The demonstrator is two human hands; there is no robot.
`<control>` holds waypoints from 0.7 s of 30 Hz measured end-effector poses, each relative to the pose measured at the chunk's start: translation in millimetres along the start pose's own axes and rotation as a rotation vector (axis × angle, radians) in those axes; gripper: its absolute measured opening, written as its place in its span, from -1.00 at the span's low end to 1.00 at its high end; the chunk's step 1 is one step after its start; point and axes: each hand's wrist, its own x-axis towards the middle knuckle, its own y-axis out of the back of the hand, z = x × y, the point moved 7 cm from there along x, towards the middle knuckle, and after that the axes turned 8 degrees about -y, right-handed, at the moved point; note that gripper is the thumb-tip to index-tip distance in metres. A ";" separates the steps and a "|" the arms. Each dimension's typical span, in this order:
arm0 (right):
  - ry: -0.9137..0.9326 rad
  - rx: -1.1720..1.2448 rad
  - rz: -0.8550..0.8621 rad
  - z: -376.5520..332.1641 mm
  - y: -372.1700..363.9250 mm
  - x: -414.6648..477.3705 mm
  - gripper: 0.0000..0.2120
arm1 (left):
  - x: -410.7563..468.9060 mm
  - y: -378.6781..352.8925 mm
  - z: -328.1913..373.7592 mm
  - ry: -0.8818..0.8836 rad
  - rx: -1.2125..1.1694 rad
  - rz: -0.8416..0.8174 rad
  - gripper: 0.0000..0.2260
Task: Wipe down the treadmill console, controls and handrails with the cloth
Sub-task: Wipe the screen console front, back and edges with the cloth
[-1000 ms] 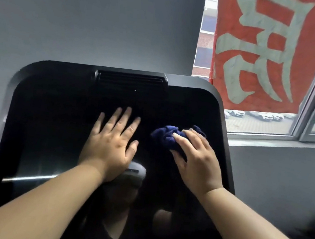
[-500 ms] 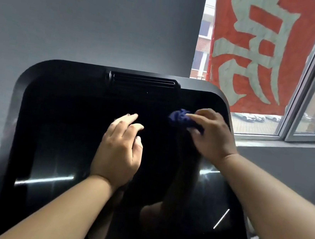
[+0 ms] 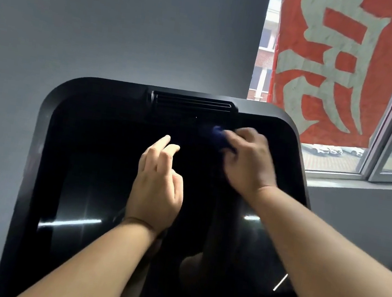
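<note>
Scene: A person is wiping a treadmill console (image 3: pixel 82 157), its black screen tilting up toward the head camera.
Cloth: The dark blue cloth (image 3: pixel 217 135) is sitting bunched against the upper right of the screen, just below the vent (image 3: pixel 192 102). It is showing blurred, and the fingers are hiding most of it.
Right hand: The right hand (image 3: pixel 246 160) is gripping the cloth, with its fingers curling over the wad and pressing it to the glass.
Left hand: The left hand (image 3: pixel 157 183) is hovering near the middle of the screen and holding nothing. Two fingers are reaching forward and the others are curling loosely. It cannot be told whether the tips are touching the glass.
Cloth handling: The cloth is looking light, soft and limp, so it is likely to crumple freely. Bunching it in the palm under flat fingers is probably spreading the pressure best, though a loose corner could trail.
Console handling: The screen is looking stiff, smooth and glossy. The cloth is likely gliding easily, and any smears are probably going to show. The vent slats are probably calling for a folded edge.
Handrails: These are lying out of frame.
Backdrop: A red banner (image 3: pixel 339 68) is hanging at the window (image 3: pixel 377 161), beside a grey wall (image 3: pixel 107 22).
</note>
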 end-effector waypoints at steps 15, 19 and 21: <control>-0.259 -0.159 -0.002 116.0 28.9 -0.4 -0.70 | 2.5 -32.4 10.3 -0.146 0.413 -0.339 -0.54; -0.279 -0.070 0.042 91.3 22.5 -29.1 -0.64 | 2.1 -34.9 30.1 -0.212 0.415 -0.375 -0.56; -0.100 -0.051 0.072 79.7 33.6 -88.5 -0.67 | -0.3 -37.0 37.3 -0.223 0.407 -0.400 -0.54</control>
